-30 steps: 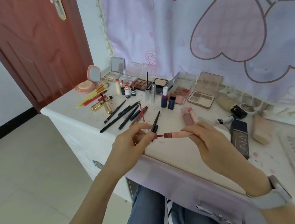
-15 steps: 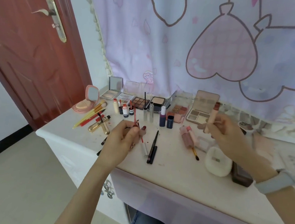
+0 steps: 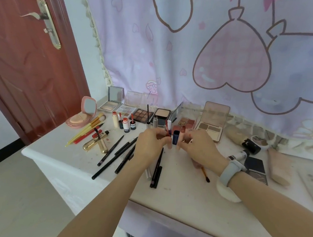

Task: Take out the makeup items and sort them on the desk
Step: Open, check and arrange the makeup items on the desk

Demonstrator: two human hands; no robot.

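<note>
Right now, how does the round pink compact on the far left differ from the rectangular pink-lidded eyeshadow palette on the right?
The round pink compact has an oval lid with a mirror inside; the rectangular pink-lidded palette has a squared lid with a dull inner face. The compact holds one peach pan; the palette holds several beige and brown pans. The compact sits near the desk's left edge, the palette further right by the curtain. Both stand open, lids raised.

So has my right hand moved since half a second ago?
Yes. The right hand came down and leftward from beside the tan eyeshadow palette, closer to the left hand.
</note>
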